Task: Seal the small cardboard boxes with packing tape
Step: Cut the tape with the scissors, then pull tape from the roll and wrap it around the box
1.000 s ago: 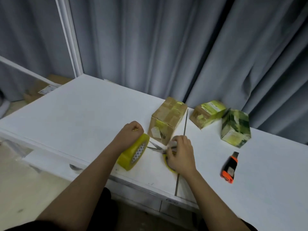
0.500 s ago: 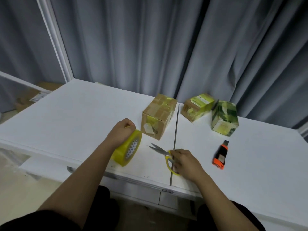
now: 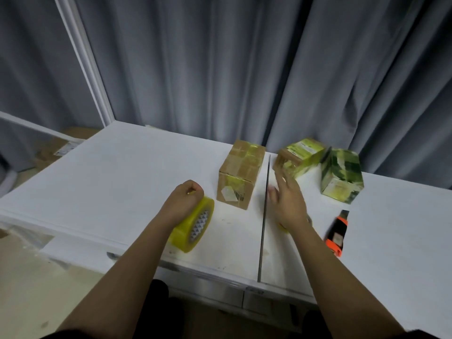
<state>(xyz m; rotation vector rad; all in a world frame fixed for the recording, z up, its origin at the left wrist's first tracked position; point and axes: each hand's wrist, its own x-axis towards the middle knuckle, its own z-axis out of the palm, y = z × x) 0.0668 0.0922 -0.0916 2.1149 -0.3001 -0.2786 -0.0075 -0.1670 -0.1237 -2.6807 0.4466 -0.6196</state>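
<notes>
A white table point(image 3: 122, 182) fills the middle of the room, made of two tops butted together with a dark seam point(image 3: 265, 216) running from near to far. On the right top lies an orange and black utility knife point(image 3: 337, 232), its blade end pointing away. Grey curtains point(image 3: 244, 69) hang in heavy folds behind the table, and a white frame post point(image 3: 84, 62) slants down on the left. Far left, on the floor beyond the table's edge, sits a flat brown carton point(image 3: 52, 152) with a white label. Pale flooring point(image 3: 27, 277) shows at the near left
</notes>
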